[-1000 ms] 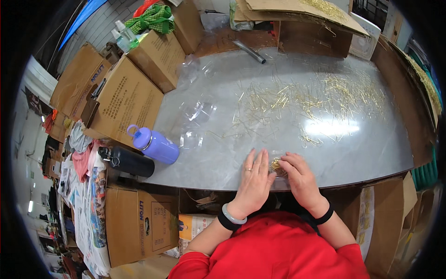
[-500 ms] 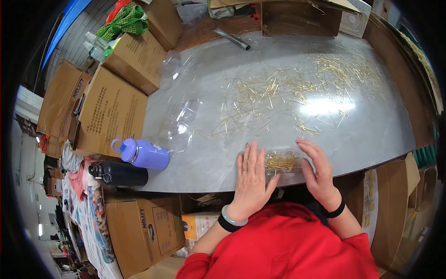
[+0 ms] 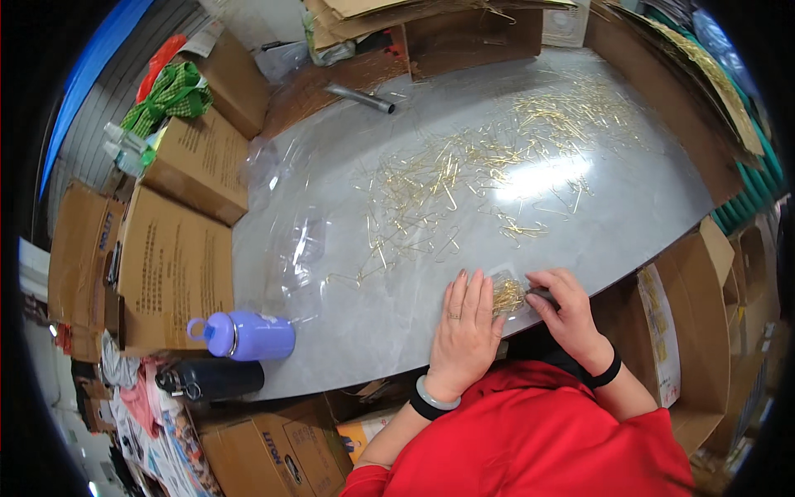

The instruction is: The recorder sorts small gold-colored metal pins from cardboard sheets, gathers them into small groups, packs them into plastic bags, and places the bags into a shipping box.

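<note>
Near the table's front edge lies a small clear plastic packet (image 3: 507,294) filled with gold wire hooks. My left hand (image 3: 468,330) lies flat along its left side, fingers stretched out and together, the thumb by the near edge. On the packet's other side, my right hand (image 3: 567,315) has its thumb and fingers closed on a small dark object (image 3: 543,296), held at the packet's right end. What kind of object it is cannot be made out. Farther off, many loose gold wire hooks (image 3: 447,178) are scattered over the grey table (image 3: 348,340).
A purple bottle (image 3: 248,335) and a black bottle (image 3: 217,378) lie at the table's left edge. Cardboard boxes (image 3: 178,273) stand behind them. Clear plastic bags (image 3: 305,257) rest left of the hooks; a grey tube (image 3: 360,97) lies at the back.
My right hand, earlier spread beside the packet, now grips the small dark object at its end. My left hand stays flat beside the packet. The whole view has shifted and tilted.
</note>
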A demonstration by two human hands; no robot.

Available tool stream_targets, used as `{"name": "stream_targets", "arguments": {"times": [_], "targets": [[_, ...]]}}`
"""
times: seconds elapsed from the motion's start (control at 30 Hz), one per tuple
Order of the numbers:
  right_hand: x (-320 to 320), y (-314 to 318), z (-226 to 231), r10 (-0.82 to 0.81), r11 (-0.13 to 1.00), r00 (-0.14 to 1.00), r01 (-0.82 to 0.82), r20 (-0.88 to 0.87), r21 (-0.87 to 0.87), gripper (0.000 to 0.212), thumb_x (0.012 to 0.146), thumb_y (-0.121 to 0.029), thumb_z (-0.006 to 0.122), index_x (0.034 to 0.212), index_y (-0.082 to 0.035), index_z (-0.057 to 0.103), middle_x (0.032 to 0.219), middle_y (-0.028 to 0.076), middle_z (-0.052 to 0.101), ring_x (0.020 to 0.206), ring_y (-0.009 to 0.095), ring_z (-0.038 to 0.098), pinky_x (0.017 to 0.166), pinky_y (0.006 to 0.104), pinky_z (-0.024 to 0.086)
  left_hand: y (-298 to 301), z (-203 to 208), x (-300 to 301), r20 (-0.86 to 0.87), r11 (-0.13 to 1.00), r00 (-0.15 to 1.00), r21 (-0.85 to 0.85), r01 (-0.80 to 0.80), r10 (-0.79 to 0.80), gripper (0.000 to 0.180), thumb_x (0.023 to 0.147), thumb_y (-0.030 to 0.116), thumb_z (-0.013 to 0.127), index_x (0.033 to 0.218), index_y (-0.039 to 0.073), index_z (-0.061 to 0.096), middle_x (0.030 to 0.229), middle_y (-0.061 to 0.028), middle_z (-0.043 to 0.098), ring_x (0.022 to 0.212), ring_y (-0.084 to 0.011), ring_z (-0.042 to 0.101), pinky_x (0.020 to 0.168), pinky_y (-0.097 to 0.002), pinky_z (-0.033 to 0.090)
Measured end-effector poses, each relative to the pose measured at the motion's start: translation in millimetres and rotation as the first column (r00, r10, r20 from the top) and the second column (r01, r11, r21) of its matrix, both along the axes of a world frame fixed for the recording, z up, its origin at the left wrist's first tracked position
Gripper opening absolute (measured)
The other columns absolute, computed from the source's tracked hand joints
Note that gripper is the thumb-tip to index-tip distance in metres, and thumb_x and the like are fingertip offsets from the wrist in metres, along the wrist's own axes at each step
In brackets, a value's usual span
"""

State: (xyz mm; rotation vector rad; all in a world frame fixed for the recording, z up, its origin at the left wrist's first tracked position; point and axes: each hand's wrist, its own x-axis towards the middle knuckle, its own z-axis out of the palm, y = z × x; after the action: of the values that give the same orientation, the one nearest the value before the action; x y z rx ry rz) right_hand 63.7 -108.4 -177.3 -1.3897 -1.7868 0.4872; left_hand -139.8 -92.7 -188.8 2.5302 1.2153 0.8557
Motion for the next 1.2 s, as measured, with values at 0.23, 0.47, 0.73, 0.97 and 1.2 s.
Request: {"name": "stream_targets", "arguments": {"times": [0.23,0.47,0.73,0.97,1.2], "targets": [[-27,2,12,-0.156,0.988,0.982,0.155,-0.103,-0.025,0.032,0.081,0.004,0.069,0.112,-0.002,0.063,0.085,0.011,0.065,0.076,0.027,0.063,0.068,0.0354,0.051,-1,-1,-3,-0.027,0.999,0.999,0.024,-0.027,0.028,0.055,0.092,0.021,0.063,0.136,-0.007,0.046,0.144,-0.0235,0.043,0.135,-0.0419,0.039,0.112,-0.0526,0.034],[-36,2,17,-0.288,0.953,0.955,0.293,0.066,-0.082,0.015,0.091,-0.008,0.065,0.104,-0.002,0.062,0.084,0.014,0.064,0.074,0.030,0.064,0.065,0.0378,0.050,0,-5,-7,0.006,0.999,1.000,0.029,-0.023,0.023,0.054,0.092,0.024,0.063,0.134,-0.007,0.048,0.142,-0.0247,0.044,0.134,-0.0413,0.040,0.112,-0.0531,0.033],[-39,2,24,-0.312,0.939,0.920,0.337,0.238,-0.071,0.015,0.094,-0.015,0.062,0.093,-0.001,0.060,0.084,0.018,0.064,0.078,0.037,0.064,0.068,0.0427,0.049,-1,-8,-5,0.024,0.997,0.998,0.064,-0.051,0.050,0.054,0.091,0.024,0.064,0.133,-0.006,0.049,0.141,-0.0234,0.045,0.134,-0.0396,0.040,0.114,-0.0523,0.031],[-37,14,18,-0.304,0.923,0.944,0.325,0.130,-0.204,0.013,0.092,-0.014,0.063,0.090,-0.001,0.062,0.084,0.017,0.063,0.079,0.035,0.063,0.069,0.0417,0.050,-1,-8,-3,0.017,0.996,0.998,0.069,-0.055,0.054,0.053,0.092,0.023,0.063,0.133,-0.006,0.048,0.140,-0.0225,0.045,0.132,-0.0395,0.040,0.115,-0.0528,0.030],[-29,11,23,-0.054,0.992,0.990,0.069,0.133,-0.110,0.014,0.089,-0.014,0.067,0.091,-0.001,0.063,0.085,0.014,0.062,0.078,0.033,0.063,0.069,0.0386,0.050,-1,-6,0,-0.015,0.996,0.998,0.072,-0.053,0.054,0.052,0.092,0.022,0.062,0.133,-0.007,0.047,0.138,-0.0220,0.046,0.132,-0.0399,0.040,0.115,-0.0543,0.030]]}}
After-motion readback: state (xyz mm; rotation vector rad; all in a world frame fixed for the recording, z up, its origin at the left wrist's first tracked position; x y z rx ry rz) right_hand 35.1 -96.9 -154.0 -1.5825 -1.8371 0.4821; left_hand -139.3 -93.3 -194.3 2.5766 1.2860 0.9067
